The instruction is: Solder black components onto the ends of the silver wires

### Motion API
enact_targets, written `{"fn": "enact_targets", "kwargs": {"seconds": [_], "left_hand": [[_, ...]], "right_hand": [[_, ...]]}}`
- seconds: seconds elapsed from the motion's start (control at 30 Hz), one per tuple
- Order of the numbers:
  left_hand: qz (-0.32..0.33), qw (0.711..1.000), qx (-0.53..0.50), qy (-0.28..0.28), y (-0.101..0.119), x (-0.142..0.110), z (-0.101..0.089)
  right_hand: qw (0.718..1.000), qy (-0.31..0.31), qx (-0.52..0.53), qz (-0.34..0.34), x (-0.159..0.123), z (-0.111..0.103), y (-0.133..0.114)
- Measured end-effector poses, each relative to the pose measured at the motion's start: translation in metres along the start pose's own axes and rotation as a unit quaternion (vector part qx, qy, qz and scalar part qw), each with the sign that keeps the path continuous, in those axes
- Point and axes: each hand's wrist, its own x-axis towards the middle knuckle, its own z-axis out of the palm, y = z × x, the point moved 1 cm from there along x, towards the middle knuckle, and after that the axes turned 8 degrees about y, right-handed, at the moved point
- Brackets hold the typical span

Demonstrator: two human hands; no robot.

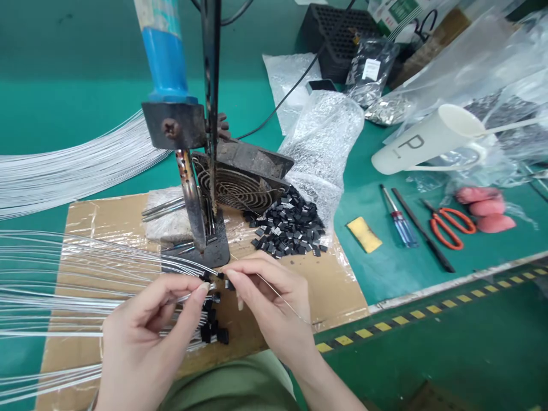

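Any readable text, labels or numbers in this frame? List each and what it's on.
"P" and a small mark after it: on the side of the white paper cup lying on its side.
White label on the dark plastic bag: print too small to read.
Green and white box at the top edge: lettering blurred, unreadable.
Faded sticker on the blue handle: no legible text.
Nothing else readable.

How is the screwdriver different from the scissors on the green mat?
The screwdriver has a clear blue-and-red handle; the scissors have orange loop handles. The screwdriver is one straight shaft; the scissors are two crossed blades. Both lie flat on the green mat, away from both hands.
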Motion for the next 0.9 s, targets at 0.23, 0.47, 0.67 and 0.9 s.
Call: {"fn": "enact_targets", "kwargs": {"seconds": [0.23, 0.47, 0.67, 0.9], "left_hand": [[-0.031, 0.991, -0.11, -0.067, 0.018, 0.007, -0.002], [-0.051, 0.982, -0.143, -0.108, 0.019, 0.012, -0.001], [-0.057, 0.981, -0.145, -0.118, 0.014, 0.011, -0.001], [-0.069, 0.981, -0.147, -0.105, 0.016, 0.01, 0.001]], "right_hand": [[0.998, -0.058, -0.003, 0.014, 0.004, 0.0, -0.002], [0.997, -0.062, 0.017, 0.051, 0.005, -0.001, -0.003], [0.995, -0.063, 0.031, 0.072, 0.006, 0.002, -0.003], [0.996, -0.066, 0.02, 0.061, 0.005, 0.0, 0.0]]}}
